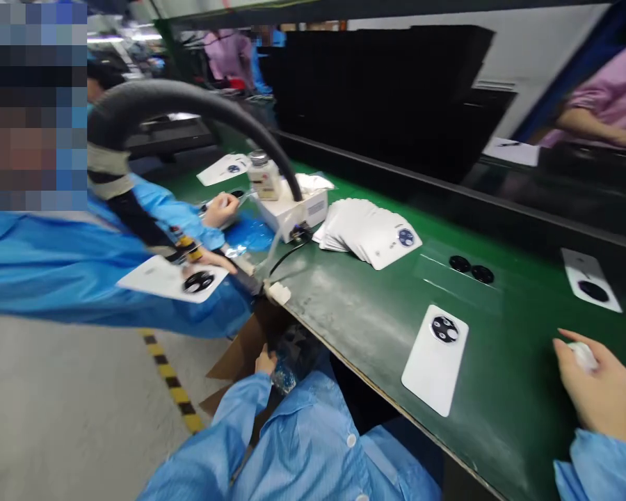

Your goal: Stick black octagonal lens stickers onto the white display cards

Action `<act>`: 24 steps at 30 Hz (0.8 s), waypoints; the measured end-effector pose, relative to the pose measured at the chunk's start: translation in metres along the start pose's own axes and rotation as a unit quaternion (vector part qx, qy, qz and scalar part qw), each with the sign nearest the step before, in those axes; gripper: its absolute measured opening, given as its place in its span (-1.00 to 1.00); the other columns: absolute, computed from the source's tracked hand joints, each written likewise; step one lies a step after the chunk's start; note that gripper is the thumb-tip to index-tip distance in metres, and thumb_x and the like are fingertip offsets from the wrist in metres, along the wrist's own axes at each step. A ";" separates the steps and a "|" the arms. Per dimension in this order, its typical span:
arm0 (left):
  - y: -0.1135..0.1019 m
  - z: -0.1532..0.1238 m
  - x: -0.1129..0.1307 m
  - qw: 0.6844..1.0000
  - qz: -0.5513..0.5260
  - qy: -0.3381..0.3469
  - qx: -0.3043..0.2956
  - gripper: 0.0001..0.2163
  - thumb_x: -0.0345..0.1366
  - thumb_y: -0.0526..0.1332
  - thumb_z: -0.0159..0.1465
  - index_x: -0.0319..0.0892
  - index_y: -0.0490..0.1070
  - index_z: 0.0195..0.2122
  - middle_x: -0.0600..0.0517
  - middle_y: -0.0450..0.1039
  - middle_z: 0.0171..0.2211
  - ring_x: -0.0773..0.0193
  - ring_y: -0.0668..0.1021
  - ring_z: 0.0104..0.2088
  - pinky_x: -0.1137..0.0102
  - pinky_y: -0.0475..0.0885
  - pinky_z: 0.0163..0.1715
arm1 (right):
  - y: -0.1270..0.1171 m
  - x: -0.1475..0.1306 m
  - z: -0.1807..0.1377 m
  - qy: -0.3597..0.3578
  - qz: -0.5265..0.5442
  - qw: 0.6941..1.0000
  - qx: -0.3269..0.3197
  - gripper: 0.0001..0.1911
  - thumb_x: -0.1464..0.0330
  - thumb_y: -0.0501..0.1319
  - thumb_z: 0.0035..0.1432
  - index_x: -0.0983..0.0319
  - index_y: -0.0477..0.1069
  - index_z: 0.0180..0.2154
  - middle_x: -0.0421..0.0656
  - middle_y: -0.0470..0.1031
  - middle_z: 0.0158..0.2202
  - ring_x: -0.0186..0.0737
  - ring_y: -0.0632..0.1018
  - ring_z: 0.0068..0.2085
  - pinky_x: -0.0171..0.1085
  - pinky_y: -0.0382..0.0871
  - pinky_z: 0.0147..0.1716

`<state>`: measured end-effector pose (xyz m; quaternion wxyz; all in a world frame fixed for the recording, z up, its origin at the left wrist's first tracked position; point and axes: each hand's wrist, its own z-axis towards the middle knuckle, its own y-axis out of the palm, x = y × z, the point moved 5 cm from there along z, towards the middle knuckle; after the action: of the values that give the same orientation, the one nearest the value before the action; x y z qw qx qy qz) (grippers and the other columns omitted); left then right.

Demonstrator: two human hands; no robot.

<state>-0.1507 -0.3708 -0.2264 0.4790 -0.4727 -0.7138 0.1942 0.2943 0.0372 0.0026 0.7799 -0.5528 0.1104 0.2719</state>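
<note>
My right hand [599, 386] is over the right of the green bench, its fingers curled round a crumpled white wipe [584, 356]. A white phone back cover [434, 372] with a round black camera ring lies to its left. Another cover [587, 271] lies just beyond that hand. Below the bench edge, my left hand [265, 362] is at a cardboard box [240, 351], beside crinkled clear plastic [286, 376]. Its fingers are mostly hidden, so its grip does not show. Two black camera rings [471, 269] sit on a clear film on the bench.
A fanned stack of white covers [357, 229] lies near a white box [313, 205] with a bottle [263, 177]. At left, a co-worker's hand [209, 259] is by a cover [159, 278], under a thick black hose [188, 94]. A dark ledge runs behind the bench.
</note>
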 end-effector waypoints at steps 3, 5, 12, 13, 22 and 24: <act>0.021 -0.034 0.018 0.991 0.011 0.126 -0.037 -0.78 -0.20 0.19 0.29 -0.23 0.41 -0.12 -0.01 0.46 -0.19 0.23 0.54 -0.22 0.28 0.48 -0.23 | 0.001 0.004 -0.002 0.057 0.027 0.998 -0.004 -0.60 0.16 0.15 0.03 0.21 0.51 -0.15 0.03 0.51 -0.41 -0.03 0.47 -0.45 -0.13 0.31 -0.48; 0.026 -0.066 0.034 0.971 -0.005 0.235 -0.044 -0.78 -0.13 0.17 0.30 -0.19 0.44 -0.31 0.01 0.49 -0.31 0.24 0.54 -0.26 0.25 0.46 -0.20 | 0.001 0.002 -0.004 0.069 0.042 0.997 -0.009 -0.61 0.15 0.14 0.04 0.20 0.51 -0.15 -0.01 0.52 -0.38 -0.07 0.48 -0.42 -0.17 0.32 -0.44; -0.031 -0.178 0.137 0.846 -0.135 0.514 -0.043 -0.55 -0.09 -0.19 0.38 -0.09 0.33 -0.53 -0.02 0.40 -0.51 0.17 0.50 -0.39 0.22 0.44 -0.33 | 0.010 -0.011 -0.014 0.055 0.074 0.995 -0.034 -0.62 0.17 0.11 0.09 0.17 0.48 -0.11 -0.14 0.50 -0.40 -0.17 0.47 -0.42 -0.26 0.30 -0.41; -0.034 -0.189 0.165 0.825 -0.130 0.545 -0.065 -0.66 -0.13 -0.08 0.37 -0.09 0.40 -0.40 -0.02 0.47 -0.39 0.17 0.53 -0.29 0.23 0.45 -0.25 | 0.012 -0.013 -0.015 0.053 0.076 0.995 -0.041 -0.63 0.17 0.11 0.10 0.16 0.48 -0.11 -0.15 0.50 -0.40 -0.17 0.47 -0.42 -0.26 0.29 -0.42; 0.056 -0.213 0.343 0.634 0.130 0.700 -0.302 -0.05 0.10 0.38 -0.06 -0.15 0.00 0.28 -0.22 0.09 0.26 -0.15 0.15 0.27 -0.10 -0.05 0.26 | 0.004 -0.015 -0.017 0.055 0.055 0.996 -0.041 -0.68 0.22 0.08 0.14 0.10 0.46 -0.09 -0.15 0.54 -0.29 -0.11 0.51 -0.32 -0.25 0.29 -0.39; 0.059 -0.209 0.346 0.629 0.112 0.700 -0.320 -0.05 0.08 0.43 -0.13 -0.15 0.08 0.24 -0.20 0.19 0.17 -0.13 0.25 0.20 -0.09 0.01 0.24 | 0.004 -0.014 -0.017 0.049 0.046 0.997 -0.040 -0.67 0.20 0.08 0.15 0.07 0.44 -0.08 -0.16 0.54 -0.28 -0.12 0.51 -0.31 -0.25 0.30 -0.39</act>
<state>0.0266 -0.0816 0.0003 0.6280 -0.6661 -0.1231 -0.3830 0.2827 0.0182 -0.0001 0.7372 -0.5907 0.1628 0.2848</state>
